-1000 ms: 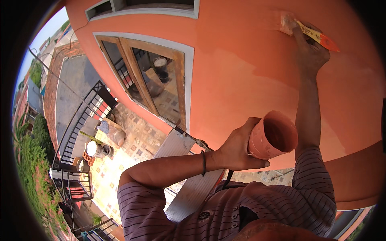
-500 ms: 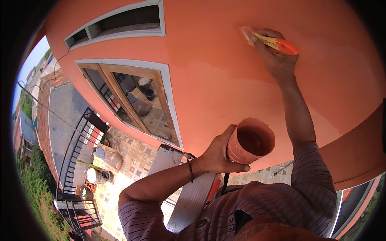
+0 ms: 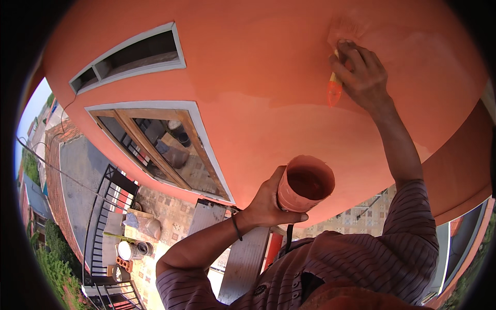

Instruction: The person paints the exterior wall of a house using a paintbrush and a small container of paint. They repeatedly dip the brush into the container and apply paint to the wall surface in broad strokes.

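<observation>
In my right hand is a paintbrush with a yellow handle and orange tip; the fingers close round it and the tip points down. Its bristles meet the orange wall high up, where a lighter smear shows above my fingertips. My left hand grips a paint-coated cup from its left side and below. The cup tilts so that its dark inside shows, with reddish paint. Deeper and paler orange patches meet on the wall between the hands.
A grey plank lies below my left forearm. A wood-framed window and a vent opening are in the wall at left. Far below are a tiled floor, a black railing and a white bucket.
The brush has swung from pointing right to pointing down, and my right hand has shifted slightly right along the wall. The view has turned; the left hand still holds the cup.
</observation>
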`<action>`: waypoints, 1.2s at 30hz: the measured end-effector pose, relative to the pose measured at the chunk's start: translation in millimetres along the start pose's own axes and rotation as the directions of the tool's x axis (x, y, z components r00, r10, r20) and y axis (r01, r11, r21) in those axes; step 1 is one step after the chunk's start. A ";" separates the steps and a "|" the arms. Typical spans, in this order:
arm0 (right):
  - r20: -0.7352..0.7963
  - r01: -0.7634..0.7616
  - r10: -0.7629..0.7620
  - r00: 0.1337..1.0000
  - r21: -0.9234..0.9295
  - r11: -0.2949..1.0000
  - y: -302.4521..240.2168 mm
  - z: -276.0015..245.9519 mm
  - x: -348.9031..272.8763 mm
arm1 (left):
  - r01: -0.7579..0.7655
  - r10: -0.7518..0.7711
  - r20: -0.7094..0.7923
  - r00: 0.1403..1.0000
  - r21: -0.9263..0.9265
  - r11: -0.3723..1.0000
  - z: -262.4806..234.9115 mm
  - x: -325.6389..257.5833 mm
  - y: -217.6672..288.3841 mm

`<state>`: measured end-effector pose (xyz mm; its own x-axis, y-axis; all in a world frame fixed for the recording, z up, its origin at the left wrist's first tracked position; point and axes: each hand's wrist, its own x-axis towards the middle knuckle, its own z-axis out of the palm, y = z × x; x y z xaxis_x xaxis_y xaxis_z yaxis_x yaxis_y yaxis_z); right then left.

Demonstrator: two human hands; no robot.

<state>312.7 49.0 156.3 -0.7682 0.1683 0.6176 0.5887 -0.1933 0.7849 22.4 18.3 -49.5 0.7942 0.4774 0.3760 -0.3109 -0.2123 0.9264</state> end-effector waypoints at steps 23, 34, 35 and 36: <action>-0.200 -0.518 0.533 0.822 0.123 0.846 -36.0 63.4 45.2 | -0.064 0.055 0.123 0.991 0.067 0.996 0.1 -8.6 3.2; -0.200 -0.342 0.460 0.865 0.436 0.833 -136.6 116.3 159.8 | -0.188 0.194 -0.163 0.967 0.050 0.981 -0.8 -13.5 0.0; -0.218 -0.301 0.476 0.852 0.540 0.786 -141.2 117.5 164.3 | -0.193 0.198 -0.175 0.964 0.049 0.980 -2.2 -13.6 0.7; -0.225 -0.252 0.484 0.846 0.632 0.733 -142.6 118.7 167.8 | -0.199 0.204 -0.188 0.961 0.048 0.979 -2.4 -14.1 1.3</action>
<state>129.6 219.6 153.9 -0.4210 -0.1686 0.8913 0.7841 0.4263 0.4510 9.5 13.3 -53.6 0.6015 0.5756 0.5540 -0.4372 -0.3431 0.8313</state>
